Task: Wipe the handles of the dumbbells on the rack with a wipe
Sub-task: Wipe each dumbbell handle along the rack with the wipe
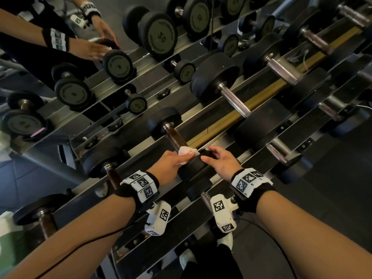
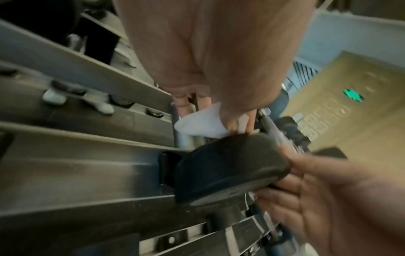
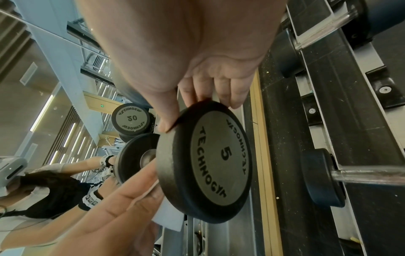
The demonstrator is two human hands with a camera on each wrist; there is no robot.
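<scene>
A small black dumbbell marked 5 (image 3: 219, 155) lies on the upper shelf of the rack (image 1: 225, 137), its dark handle (image 1: 174, 136) running away from me. My left hand (image 1: 173, 164) holds a white wipe (image 1: 186, 152) against the near end of that handle, beside the near head (image 1: 196, 166). In the left wrist view the wipe (image 2: 201, 121) bunches under my fingers just above the head (image 2: 230, 166). My right hand (image 1: 218, 159) grips the rim of the near head, thumb (image 3: 166, 121) on one side and fingers (image 3: 221, 90) over the top.
Larger dumbbells with chrome handles (image 1: 234, 99) (image 1: 281, 70) lie on the same shelf to the right. More sit to the left (image 1: 111, 174) and on the lower shelf (image 1: 278, 151). A mirror (image 1: 159, 35) behind the rack reflects the dumbbells and my arms. My shoes (image 1: 225, 241) stand below.
</scene>
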